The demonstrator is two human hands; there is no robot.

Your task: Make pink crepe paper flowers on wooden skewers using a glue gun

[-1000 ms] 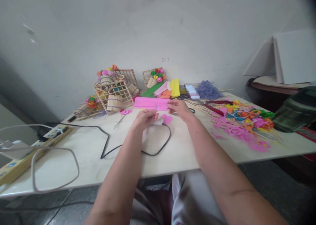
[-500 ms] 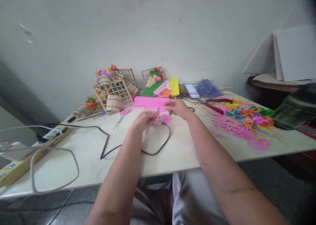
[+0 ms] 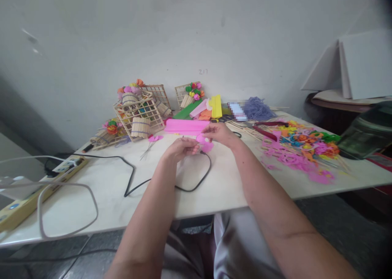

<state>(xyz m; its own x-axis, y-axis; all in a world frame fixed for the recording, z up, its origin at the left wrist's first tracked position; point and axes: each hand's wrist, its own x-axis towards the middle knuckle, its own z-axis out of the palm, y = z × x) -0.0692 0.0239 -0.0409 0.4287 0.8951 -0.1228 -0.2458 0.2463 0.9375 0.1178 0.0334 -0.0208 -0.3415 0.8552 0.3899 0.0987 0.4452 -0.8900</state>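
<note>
My left hand (image 3: 183,147) is closed in a pinch, and what lies between its fingertips is too small to make out. Facing it, my right hand (image 3: 218,132) pinches a pink paper petal (image 3: 201,138) that spans the gap between the two hands. Loose pink petals (image 3: 208,146) lie on the table just beneath. Behind the hands is a folded strip of pink crepe paper (image 3: 186,126). Left of my left hand, pink petals on thin wire stems (image 3: 154,139) rest on the tabletop.
Bamboo lattice frames (image 3: 143,117) with stick bundles and paper flowers stand at the back left. Red-handled pliers (image 3: 266,132) and colourful paper scraps (image 3: 306,144) lie right, near a dark green jar (image 3: 366,132). A black cable (image 3: 134,177) loops from a power strip (image 3: 39,189).
The pink petal between my hands has shifted slightly and turned. Both hands stay in nearly the same place, and the view has tilted a little.
</note>
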